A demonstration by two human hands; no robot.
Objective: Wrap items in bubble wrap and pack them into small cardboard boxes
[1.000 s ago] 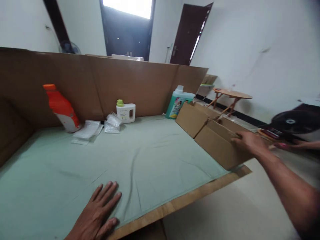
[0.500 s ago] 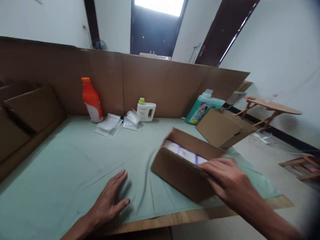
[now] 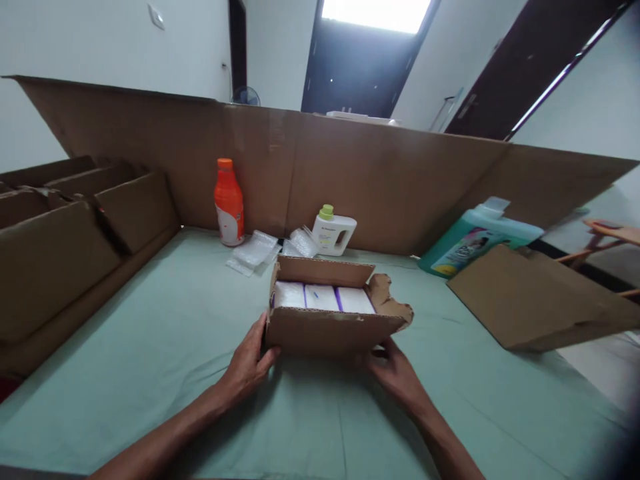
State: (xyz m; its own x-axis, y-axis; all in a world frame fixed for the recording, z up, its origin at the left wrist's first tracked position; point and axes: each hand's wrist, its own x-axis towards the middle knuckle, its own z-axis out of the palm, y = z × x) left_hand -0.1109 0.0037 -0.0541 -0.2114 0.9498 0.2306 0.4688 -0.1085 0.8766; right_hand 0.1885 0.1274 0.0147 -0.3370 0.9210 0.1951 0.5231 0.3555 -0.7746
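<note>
A small open cardboard box [image 3: 330, 333] stands in front of me on the green cloth, its right flap torn and ragged. Inside it, three white packs [image 3: 321, 298] with purple edges sit side by side. My left hand [image 3: 250, 363] grips the box's left end, thumb on the front face and fingers along the side. At the lower right corner, my right hand [image 3: 395, 373] is closed on the box, its fingertips hidden under or behind the edge.
Cardboard boxes [image 3: 55, 260] line the left side. Along the back cardboard wall [image 3: 400, 180] stand an orange bottle [image 3: 229, 203], bubble-wrap pouches [image 3: 255, 250] and a white jug [image 3: 334, 233]. A teal bottle [image 3: 465, 240] leans at the right behind a cardboard piece [image 3: 530, 293].
The box has come from the right to the middle and been turned square to me. My left hand has taken hold of its left end; my right hand has shifted from the rim to the lower corner.
</note>
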